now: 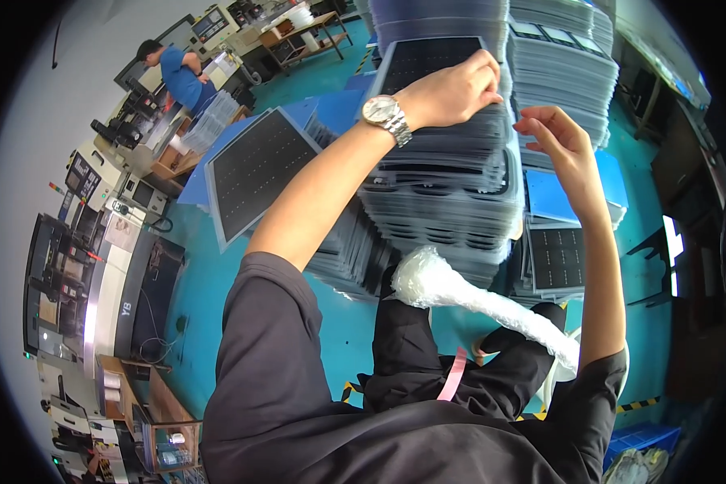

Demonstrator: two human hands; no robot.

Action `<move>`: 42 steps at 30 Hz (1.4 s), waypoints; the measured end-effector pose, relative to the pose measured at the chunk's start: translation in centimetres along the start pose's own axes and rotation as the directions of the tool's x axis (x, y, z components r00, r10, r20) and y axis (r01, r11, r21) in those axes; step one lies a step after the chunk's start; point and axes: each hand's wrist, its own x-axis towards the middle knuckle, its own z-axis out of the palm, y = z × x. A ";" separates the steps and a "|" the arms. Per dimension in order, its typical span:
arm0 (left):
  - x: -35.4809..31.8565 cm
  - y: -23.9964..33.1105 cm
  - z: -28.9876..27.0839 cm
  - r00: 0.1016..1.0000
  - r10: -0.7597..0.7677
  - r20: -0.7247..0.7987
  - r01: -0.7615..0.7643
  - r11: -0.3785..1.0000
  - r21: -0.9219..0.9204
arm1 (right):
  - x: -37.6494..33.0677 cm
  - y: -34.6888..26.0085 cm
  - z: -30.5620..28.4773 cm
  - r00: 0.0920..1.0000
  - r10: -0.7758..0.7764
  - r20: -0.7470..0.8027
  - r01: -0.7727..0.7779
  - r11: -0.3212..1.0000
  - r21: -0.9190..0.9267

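Left hand (457, 89) curled, grip unclear, right hand (562, 143) half-open near stacked trays (440, 171); wooden box (168, 397) holds small items (172, 457)

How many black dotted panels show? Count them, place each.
3: one panel left of the left forearm, one beyond the wristwatch, one left of the right forearm. Others may be hidden.

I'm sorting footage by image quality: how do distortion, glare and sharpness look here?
Head view: fisheye distortion, the machines at left appearing tilted near a dark, rounded rim; head view: crinkled plastic wrapping shines with pale highlights; head view: left hand and right hand look fairly sharp.
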 end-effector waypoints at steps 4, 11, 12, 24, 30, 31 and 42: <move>-0.5 0.0 0.0 0.978 -0.203 -0.049 0.194 0.970 -0.147 | -0.5 -0.1 -0.5 0.999 0.033 -0.008 -0.033 0.999 -0.010; 0.5 0.1 -0.5 0.952 -0.291 0.098 0.305 0.857 -0.416 | -0.4 0.0 -0.4 0.998 0.054 -0.016 -0.054 0.998 -0.018; 0.7 0.3 -0.8 0.951 -0.286 0.119 0.309 0.843 -0.441 | -0.2 0.0 -0.3 0.999 0.046 -0.014 -0.046 0.999 -0.002; 0.6 2.8 -1.2 0.902 -0.196 -0.385 0.223 0.974 0.027 | 1.9 -1.6 2.4 0.986 0.159 0.054 -0.168 0.949 0.267; -1.3 7.5 -4.2 0.912 -0.113 -0.394 0.132 0.991 0.023 | 3.0 -5.3 4.9 0.948 0.224 0.227 -0.319 0.678 0.663; -1.4 7.9 -4.4 0.893 -0.189 -0.408 0.187 0.981 -0.046 | 3.1 -5.4 5.2 0.952 0.231 0.201 -0.306 0.694 0.651; -6.7 10.1 -4.2 0.811 -0.279 -0.515 0.228 0.960 -0.161 | 0.0 -6.8 8.2 0.981 0.106 0.165 -0.189 0.740 0.645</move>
